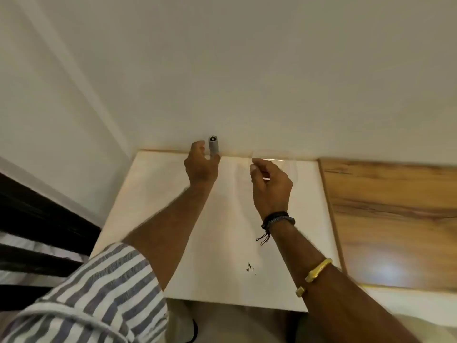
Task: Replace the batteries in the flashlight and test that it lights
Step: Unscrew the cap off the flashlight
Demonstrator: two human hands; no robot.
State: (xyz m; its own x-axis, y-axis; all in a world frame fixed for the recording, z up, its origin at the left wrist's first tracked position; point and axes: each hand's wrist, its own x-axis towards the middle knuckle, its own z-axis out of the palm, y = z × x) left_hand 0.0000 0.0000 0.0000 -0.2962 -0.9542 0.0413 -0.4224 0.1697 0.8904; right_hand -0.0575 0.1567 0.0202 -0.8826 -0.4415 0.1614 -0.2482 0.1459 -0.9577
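A small grey flashlight [213, 146] stands upright at the far edge of the white table [153, 194], close to the wall. Its round top end, with a dark centre, faces me. My left hand [201, 167] grips its lower part between thumb and fingers. My right hand [269, 184] hovers to the right of it, a hand's width apart, with fingers curled inward and thumb against the forefinger. Whatever lies inside that hand is hidden. No loose batteries are visible.
A plain white wall [247, 70] rises right behind the table. A wood-grain surface [395, 219] adjoins the table on the right, with a bright light spot [385, 271] on it. A dark slatted frame [37, 219] stands at the left. Small dark specks [249, 267] lie on the table.
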